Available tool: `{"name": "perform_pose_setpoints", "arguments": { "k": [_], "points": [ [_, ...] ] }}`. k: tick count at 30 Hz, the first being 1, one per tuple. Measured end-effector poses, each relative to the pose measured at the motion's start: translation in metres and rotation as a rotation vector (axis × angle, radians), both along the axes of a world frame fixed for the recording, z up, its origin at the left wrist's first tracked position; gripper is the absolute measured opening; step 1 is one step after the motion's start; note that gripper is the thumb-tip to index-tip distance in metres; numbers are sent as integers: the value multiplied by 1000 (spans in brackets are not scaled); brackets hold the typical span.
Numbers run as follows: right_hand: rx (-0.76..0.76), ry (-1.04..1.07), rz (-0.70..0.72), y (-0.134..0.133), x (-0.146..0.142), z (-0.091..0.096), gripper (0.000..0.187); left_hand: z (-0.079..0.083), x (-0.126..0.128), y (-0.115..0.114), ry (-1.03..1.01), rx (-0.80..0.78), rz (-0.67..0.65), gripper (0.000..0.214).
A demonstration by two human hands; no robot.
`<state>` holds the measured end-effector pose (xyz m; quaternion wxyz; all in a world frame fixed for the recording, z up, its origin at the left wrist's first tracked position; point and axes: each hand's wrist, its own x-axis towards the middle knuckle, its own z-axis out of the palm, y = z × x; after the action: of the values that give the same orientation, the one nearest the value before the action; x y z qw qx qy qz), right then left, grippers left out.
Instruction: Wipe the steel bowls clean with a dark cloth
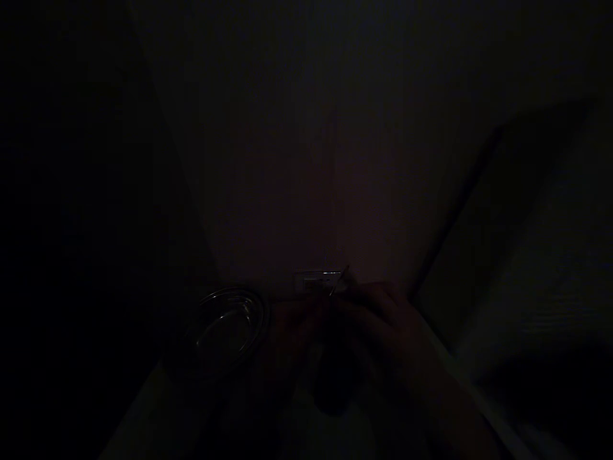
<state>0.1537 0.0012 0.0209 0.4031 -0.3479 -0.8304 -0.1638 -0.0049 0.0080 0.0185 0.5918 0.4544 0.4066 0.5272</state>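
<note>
The picture is very dark, so shapes show only faintly. My right hand (383,319) reaches in from the lower right with its fingers bent inward. My left hand (290,335) is close beside it, its fingers curled toward the same spot. A thin, shiny strip (340,281) sticks up at a slant between the fingertips; its kind cannot be made out. Below the fingers is a dark, rounded shape (335,383), too dim to name. What exactly each hand grips is lost in shadow.
A shiny metal bowl (227,329) stands left of my hands. Behind them, a rectangular plate (306,281), like a socket or switch plate, sits low on the wall (287,191). A dark slanted panel (498,223) rises at the right. A pale surface (143,409) lies at the lower left.
</note>
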Motion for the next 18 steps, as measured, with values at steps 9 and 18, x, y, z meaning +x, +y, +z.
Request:
{"name": "perform_pose_setpoints", "arguments": {
  "k": [9, 18],
  "points": [
    [-12, 77, -199, 12, 11, -9, 22, -2, -1, -5, 58, 48, -97, 18],
    [-42, 87, -94, 4, 3, -4, 23, -1, -2, -3, -1, 4, -67, 19]
  ]
}}
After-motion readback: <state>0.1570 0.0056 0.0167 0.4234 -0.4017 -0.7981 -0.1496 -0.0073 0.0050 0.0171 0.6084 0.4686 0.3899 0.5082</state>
